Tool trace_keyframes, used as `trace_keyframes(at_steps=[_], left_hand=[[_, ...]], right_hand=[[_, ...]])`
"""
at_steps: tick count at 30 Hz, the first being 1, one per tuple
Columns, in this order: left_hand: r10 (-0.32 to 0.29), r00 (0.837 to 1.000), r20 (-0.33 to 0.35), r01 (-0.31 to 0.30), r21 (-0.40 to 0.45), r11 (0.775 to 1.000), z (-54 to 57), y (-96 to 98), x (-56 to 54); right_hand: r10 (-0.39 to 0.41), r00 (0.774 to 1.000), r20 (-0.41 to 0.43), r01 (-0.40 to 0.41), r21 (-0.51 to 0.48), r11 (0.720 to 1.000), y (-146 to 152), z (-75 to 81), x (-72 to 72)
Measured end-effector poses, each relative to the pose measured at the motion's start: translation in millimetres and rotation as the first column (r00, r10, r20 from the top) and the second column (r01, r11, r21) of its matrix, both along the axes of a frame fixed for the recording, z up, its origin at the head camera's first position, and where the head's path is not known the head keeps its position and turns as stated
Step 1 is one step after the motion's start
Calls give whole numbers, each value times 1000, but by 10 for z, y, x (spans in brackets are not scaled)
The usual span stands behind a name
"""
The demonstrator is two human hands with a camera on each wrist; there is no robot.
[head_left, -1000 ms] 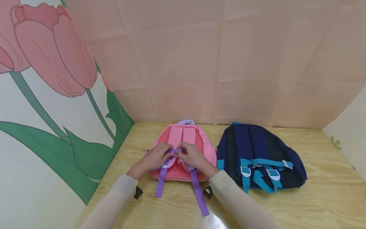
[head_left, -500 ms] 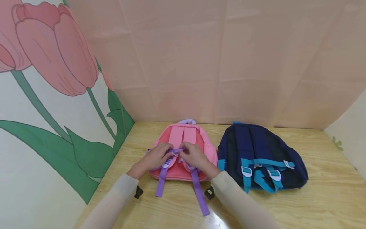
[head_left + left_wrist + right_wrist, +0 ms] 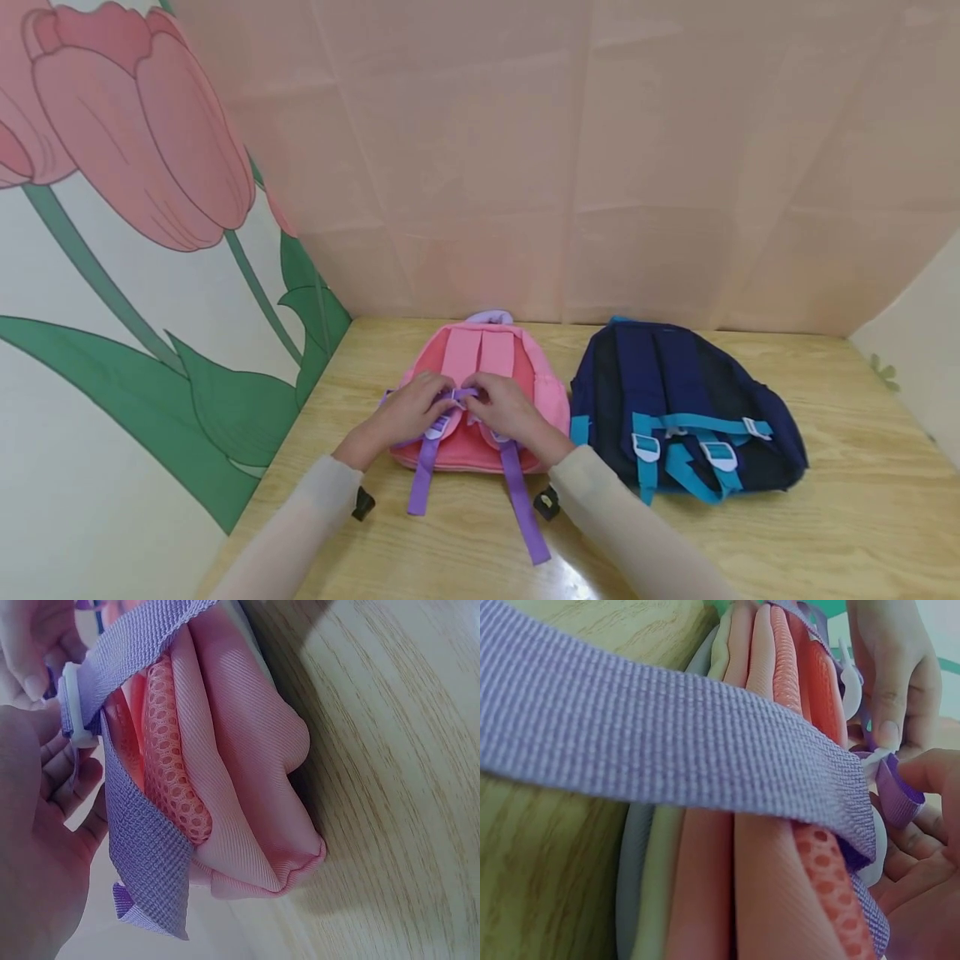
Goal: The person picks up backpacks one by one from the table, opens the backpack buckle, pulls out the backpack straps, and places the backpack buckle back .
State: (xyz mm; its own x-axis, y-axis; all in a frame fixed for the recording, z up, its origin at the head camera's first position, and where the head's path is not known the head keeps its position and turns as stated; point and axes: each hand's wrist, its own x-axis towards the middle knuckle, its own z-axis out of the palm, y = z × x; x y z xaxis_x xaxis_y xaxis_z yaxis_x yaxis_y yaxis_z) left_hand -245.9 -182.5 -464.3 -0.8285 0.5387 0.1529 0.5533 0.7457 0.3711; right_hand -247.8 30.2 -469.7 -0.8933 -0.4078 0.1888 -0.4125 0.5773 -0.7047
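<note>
A pink backpack (image 3: 480,350) lies on the table with its shoulder straps facing up. Over its middle my two hands meet at a narrow purple strap (image 3: 463,393). My left hand (image 3: 412,408) pinches the small white buckle (image 3: 876,759) that this strap runs through. Thumb and fingers of my right hand (image 3: 504,404) pinch the strap's loose part (image 3: 898,791) just beside the buckle. Wider purple webbing (image 3: 525,508) hangs down from the shoulder straps onto the table. A white slider (image 3: 75,705) on one of them shows close by my left hand in the left wrist view.
Right of the pink bag lies a dark blue backpack (image 3: 675,367) with turquoise straps (image 3: 712,423) and white sliders. The wooden table (image 3: 862,500) meets a pink cloth backdrop (image 3: 480,167) behind. A tulip-painted wall (image 3: 135,333) stands at the left.
</note>
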Motion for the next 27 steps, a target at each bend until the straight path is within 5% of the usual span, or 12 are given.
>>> trace_keyframes(at_steps=[10,27], left_hand=[[16,999,36,-17,9,1000,13,-3,2],[-17,999,-34,17,4,1000,-30,10,-10]], right_hand=[[-6,999,51,8,-46,999,44,-28,-1],[18,1000,9,-18,13,1000,1,7,23]])
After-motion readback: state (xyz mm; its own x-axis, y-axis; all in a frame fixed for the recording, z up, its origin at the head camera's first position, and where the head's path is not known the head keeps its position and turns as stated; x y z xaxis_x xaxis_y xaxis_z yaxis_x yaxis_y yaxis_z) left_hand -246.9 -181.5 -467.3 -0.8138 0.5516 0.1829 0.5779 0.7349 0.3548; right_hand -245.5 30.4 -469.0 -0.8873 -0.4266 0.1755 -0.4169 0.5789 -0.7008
